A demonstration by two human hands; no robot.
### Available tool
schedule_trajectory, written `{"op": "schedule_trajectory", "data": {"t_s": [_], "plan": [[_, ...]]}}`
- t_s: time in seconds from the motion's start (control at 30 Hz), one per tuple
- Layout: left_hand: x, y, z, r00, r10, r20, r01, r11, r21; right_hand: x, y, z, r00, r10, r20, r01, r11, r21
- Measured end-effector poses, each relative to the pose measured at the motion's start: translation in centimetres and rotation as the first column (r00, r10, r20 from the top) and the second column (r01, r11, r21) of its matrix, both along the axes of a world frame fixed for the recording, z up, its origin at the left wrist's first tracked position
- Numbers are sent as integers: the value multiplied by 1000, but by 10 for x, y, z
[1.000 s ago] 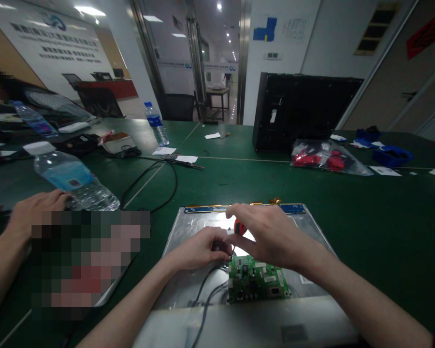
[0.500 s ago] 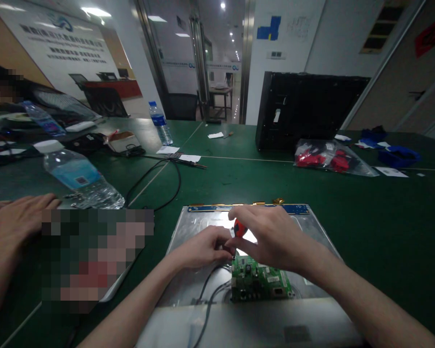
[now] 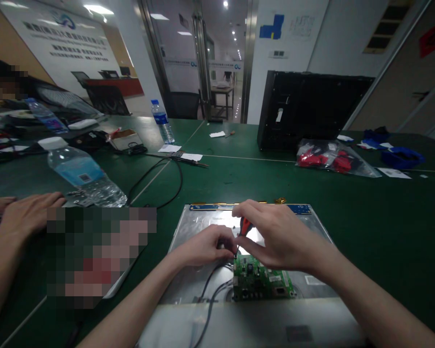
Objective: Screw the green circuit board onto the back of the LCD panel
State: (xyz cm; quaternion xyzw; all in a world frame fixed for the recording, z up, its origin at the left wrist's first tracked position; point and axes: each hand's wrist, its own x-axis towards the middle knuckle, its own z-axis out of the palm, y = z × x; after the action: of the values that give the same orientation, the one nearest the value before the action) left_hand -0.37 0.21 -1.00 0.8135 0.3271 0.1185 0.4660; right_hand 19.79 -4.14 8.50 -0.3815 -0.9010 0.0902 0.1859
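A red and black screwdriver [image 3: 245,226] is gripped in my right hand [image 3: 275,234]. It leans a little, with its thin shaft pointing down at the upper left corner of a green circuit board [image 3: 259,279]. My left hand [image 3: 208,245] is closed beside that corner, thumb and fingertips together near the screwdriver's tip; what they pinch, if anything, is hidden. The board lies on the silver metal back of a display panel [image 3: 188,227]. Dark cables [image 3: 209,309] run from the board's left side across the panel. A blue strip board [image 3: 299,209] lines the panel's far edge.
Left of me are another person's hand [image 3: 29,212] and a large water bottle [image 3: 85,171]. A black cable [image 3: 181,181] loops over the green table [image 3: 232,181]. Farther back stand a smaller bottle [image 3: 162,123], a black monitor [image 3: 315,111] and a plastic bag with red items [image 3: 333,157].
The screwdriver has tipped slightly, its handle leaning more to the right, and my right fingers have shifted around it. My left hand stays by the board's corner. The view has moved slightly.
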Motion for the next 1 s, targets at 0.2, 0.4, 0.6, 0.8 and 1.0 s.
{"op": "schedule_trajectory", "data": {"t_s": [0.2, 0.4, 0.6, 0.8, 1.0], "plan": [[0, -1, -1, 1000, 3, 4, -3, 1000, 10, -1, -2, -1, 1000, 18, -24, -18, 1000, 5], [0, 1, -3, 1000, -9, 0, 9, 1000, -5, -3, -3, -3, 1000, 18, 3, -18, 998, 57], [1, -2, 1, 1000, 3, -16, -2, 1000, 17, -1, -1, -4, 999, 12, -40, -12, 1000, 7], [2, -1, 1, 1000, 6, -6, -6, 1000, 9, 0, 2, -2, 1000, -5, 20, 4, 999, 34], [1, -2, 0, 1000, 9, -12, -8, 1000, 24, 2, 3, 0, 999, -7, -37, 5, 999, -34]]}}
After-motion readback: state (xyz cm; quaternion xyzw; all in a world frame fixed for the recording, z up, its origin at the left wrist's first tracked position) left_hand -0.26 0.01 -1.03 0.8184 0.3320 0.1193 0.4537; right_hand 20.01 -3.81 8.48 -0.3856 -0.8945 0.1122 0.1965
